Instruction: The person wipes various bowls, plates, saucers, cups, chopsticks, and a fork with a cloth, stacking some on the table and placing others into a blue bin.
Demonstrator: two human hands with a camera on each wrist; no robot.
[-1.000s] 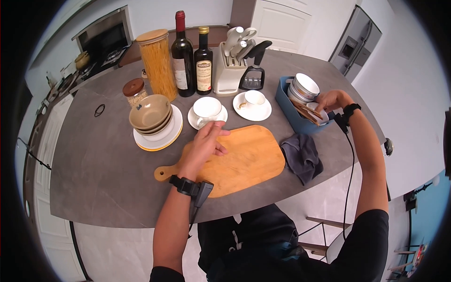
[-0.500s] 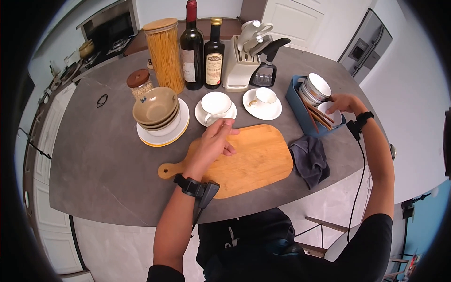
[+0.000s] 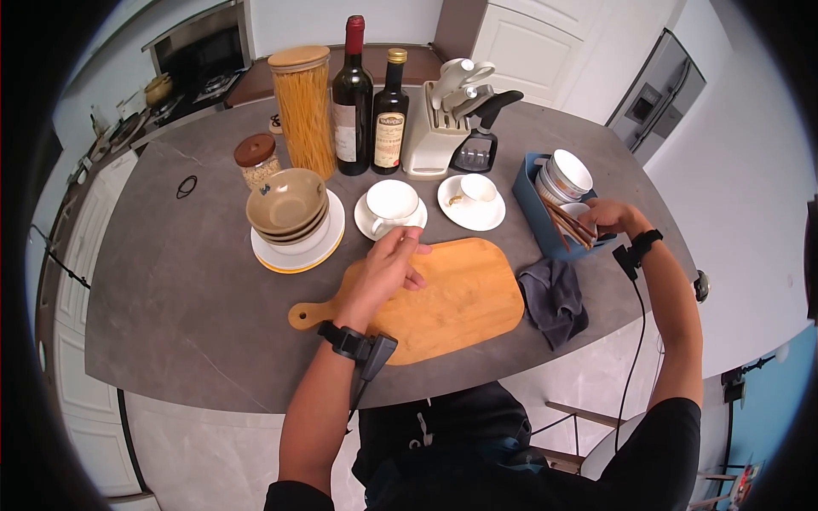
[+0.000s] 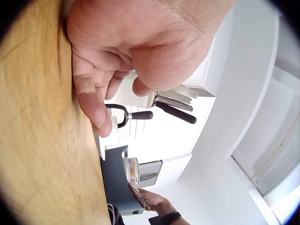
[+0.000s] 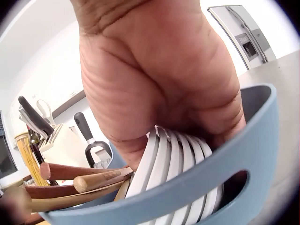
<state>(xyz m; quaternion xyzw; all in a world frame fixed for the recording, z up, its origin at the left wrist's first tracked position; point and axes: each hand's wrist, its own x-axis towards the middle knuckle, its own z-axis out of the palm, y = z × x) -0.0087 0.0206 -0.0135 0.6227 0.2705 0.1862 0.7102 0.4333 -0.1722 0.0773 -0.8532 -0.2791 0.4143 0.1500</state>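
Note:
My right hand [image 3: 612, 218] reaches down into a blue basket [image 3: 535, 213] at the right of the table. In the right wrist view its thumb and fingers straddle a stack of small white dishes [image 5: 180, 161] standing on edge, gripping it from above; the fingertips are hidden. Wooden utensils [image 5: 93, 180] lean beside that stack, and white bowls [image 3: 569, 173] are nested at the basket's far end. My left hand [image 3: 388, 272] rests low over the wooden cutting board [image 3: 464, 289], fingers loosely bent and holding nothing.
Two white cups on saucers [image 3: 470, 215] stand behind the board. Left of them are brown bowls [image 3: 285, 200] on plates. Behind stand a spaghetti jar [image 3: 302, 111], two dark bottles [image 3: 354, 102] and a knife block [image 3: 434, 145]. A grey cloth [image 3: 554, 298] lies right of the board.
My right hand drew back slightly from the small white dishes, then came down deeper over them in the basket. The left hand stays at the board. The head view has shifted a little.

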